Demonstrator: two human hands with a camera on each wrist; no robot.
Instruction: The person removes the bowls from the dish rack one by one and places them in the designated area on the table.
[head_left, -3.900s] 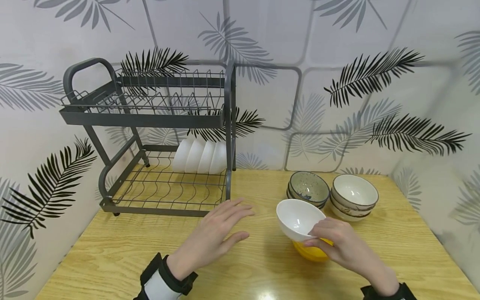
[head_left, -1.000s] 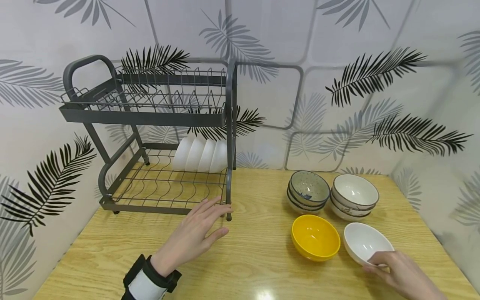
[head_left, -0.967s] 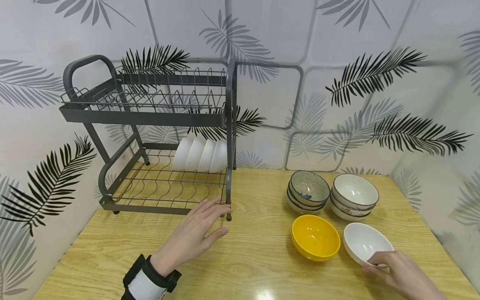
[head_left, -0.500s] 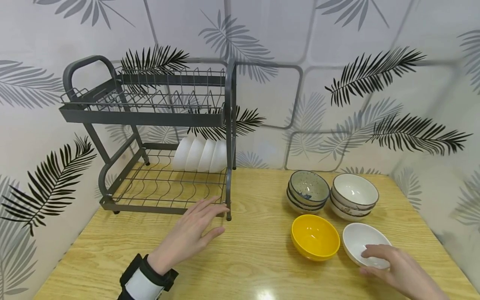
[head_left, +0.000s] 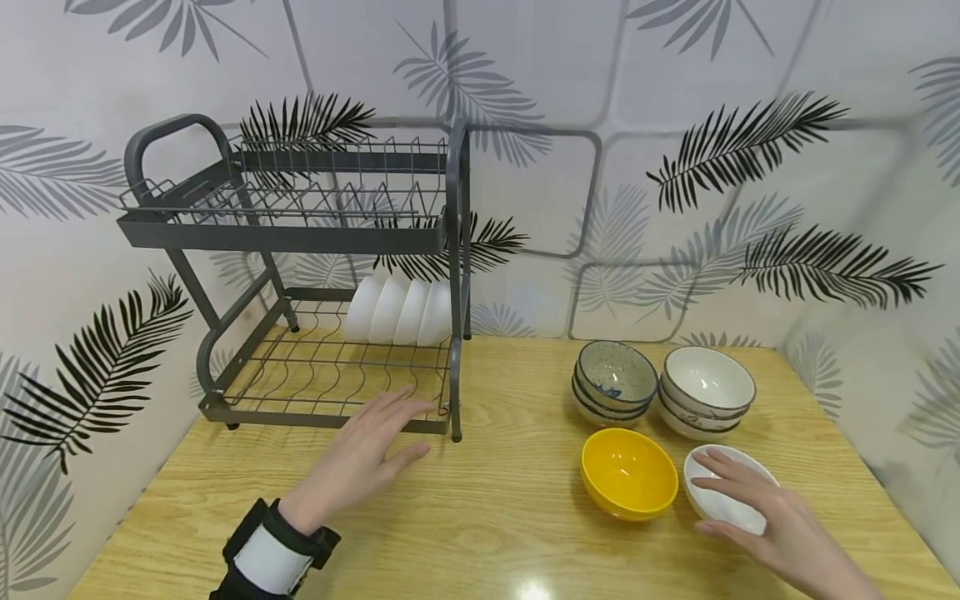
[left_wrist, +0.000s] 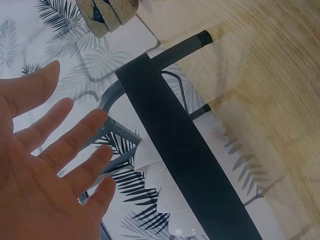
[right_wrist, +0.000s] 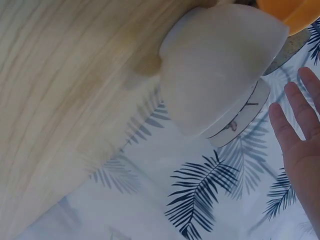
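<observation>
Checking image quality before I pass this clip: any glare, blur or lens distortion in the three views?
Head view: sharp, evenly lit; a small glare spot on the table near the bottom edge; wide-angle bending shows in the wall pattern and the dish rack. Left wrist view: the left hand is close and slightly soft, the rack bar crisp. Right wrist view: the white bowl and wood grain look blurred; the right hand is cut by the frame edge.
</observation>
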